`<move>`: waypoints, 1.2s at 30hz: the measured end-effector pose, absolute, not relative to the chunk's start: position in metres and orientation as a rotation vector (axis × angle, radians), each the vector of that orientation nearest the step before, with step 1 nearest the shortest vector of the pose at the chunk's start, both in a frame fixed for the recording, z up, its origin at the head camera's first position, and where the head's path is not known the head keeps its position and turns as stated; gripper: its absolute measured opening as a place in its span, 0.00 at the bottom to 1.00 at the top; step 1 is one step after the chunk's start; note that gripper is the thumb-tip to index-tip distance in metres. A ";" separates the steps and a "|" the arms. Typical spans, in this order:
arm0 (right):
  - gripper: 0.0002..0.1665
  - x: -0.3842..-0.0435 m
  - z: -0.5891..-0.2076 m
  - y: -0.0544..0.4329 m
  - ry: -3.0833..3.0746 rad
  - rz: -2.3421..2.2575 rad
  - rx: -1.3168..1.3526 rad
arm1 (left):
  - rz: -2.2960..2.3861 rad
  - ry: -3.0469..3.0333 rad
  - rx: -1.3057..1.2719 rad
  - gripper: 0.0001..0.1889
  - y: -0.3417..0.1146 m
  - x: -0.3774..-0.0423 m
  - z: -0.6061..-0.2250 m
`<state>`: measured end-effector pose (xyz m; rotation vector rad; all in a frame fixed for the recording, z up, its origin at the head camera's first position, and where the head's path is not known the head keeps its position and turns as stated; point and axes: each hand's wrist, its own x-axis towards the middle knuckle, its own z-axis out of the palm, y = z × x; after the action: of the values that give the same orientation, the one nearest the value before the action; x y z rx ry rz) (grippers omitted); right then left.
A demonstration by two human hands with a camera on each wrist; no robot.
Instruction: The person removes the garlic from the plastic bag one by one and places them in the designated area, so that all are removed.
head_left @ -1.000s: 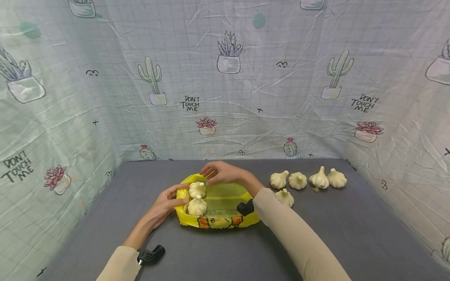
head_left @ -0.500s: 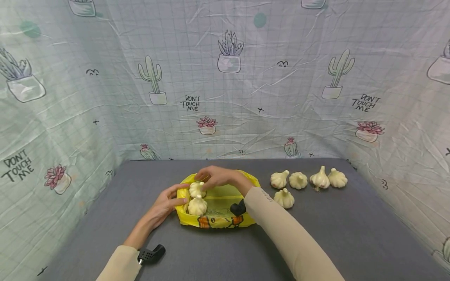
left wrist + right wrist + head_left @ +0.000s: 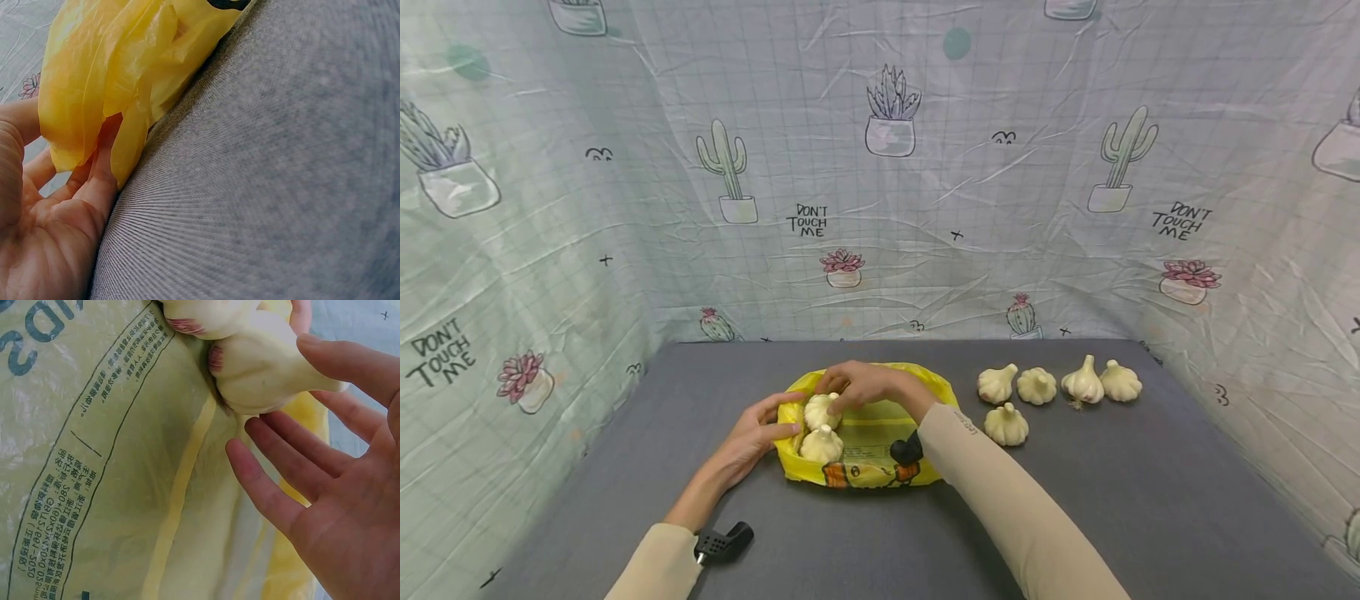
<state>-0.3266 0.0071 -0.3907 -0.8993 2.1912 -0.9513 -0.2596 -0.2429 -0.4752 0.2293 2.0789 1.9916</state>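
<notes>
A yellow plastic bag (image 3: 868,475) lies with its mouth spread wide on the grey table. Two garlic bulbs sit inside at its left end, a nearer bulb (image 3: 822,446) and a farther bulb (image 3: 822,412). My right hand (image 3: 868,385) reaches into the bag and holds the farther bulb. In the right wrist view the thumb lies against the stem of that garlic bulb (image 3: 262,362), and the lower fingers are spread below it. My left hand (image 3: 747,435) grips the bag's left rim; the left wrist view shows fingers tucked behind the yellow plastic (image 3: 94,75).
Right of the bag lie several loose garlic bulbs: one nearer bulb (image 3: 1006,425) and a row behind it, including a tall-stemmed bulb (image 3: 1082,382). A printed cloth (image 3: 925,208) hangs around the back and sides of the table (image 3: 850,542).
My right hand has moved left and down from the bag's far rim onto the farther bulb. Both bulbs in the bag have shifted slightly. The left hand stays at the rim.
</notes>
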 end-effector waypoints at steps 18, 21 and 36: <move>0.31 -0.324 -0.397 0.001 2.126 -0.991 -0.930 | 1.953 2.086 0.250 0.35 -0.244 -0.260 -0.475; 0.29 -0.324 -0.397 0.001 2.124 -0.998 -0.923 | 1.957 2.083 0.254 0.35 -0.244 -0.259 -0.475; 0.29 -0.322 -0.392 0.001 2.129 -1.044 -0.868 | 1.960 2.072 0.272 0.35 -0.245 -0.260 -0.476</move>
<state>-0.3218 0.0014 -0.3921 -0.8675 2.1287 -1.0439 -0.2603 -0.2450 -0.4762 0.2717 2.0719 1.9600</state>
